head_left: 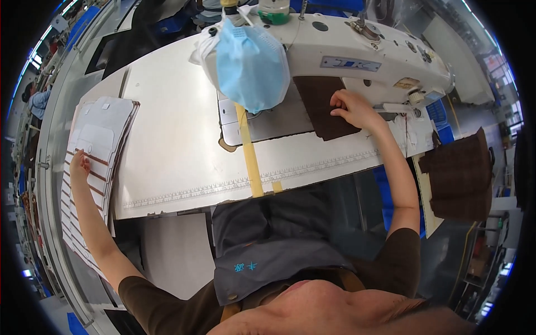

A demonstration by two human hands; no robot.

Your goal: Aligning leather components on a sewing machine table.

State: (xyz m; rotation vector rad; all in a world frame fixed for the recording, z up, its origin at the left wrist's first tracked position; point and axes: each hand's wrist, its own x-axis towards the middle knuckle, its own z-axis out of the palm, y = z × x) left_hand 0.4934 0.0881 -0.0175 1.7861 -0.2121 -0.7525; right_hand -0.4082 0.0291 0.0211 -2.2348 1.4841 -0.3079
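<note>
My left hand (81, 163), fingers curled, is at the stack of flat white-and-grey panels (103, 135) with brown strips, left of the sewing table. Whether a panel's edge is between those fingers is hidden. Over a dark brown flat piece (326, 114) on the sewing machine's bed, my right hand (354, 109) is loosely bent, with a gap between thumb and forefinger and nothing visible in it. The white sewing machine (385, 61) stretches across the far right side. Its needle area is hidden behind a hanging blue face mask (249, 67).
Yellow tape (248, 151) crosses the white tabletop (167, 134), whose front edge carries a printed ruler (195, 198). Dark brown pieces (460, 176) hang at the table's right end. A thread bottle with a green base (273, 12) stands atop the machine. Another person (39, 103) is far left.
</note>
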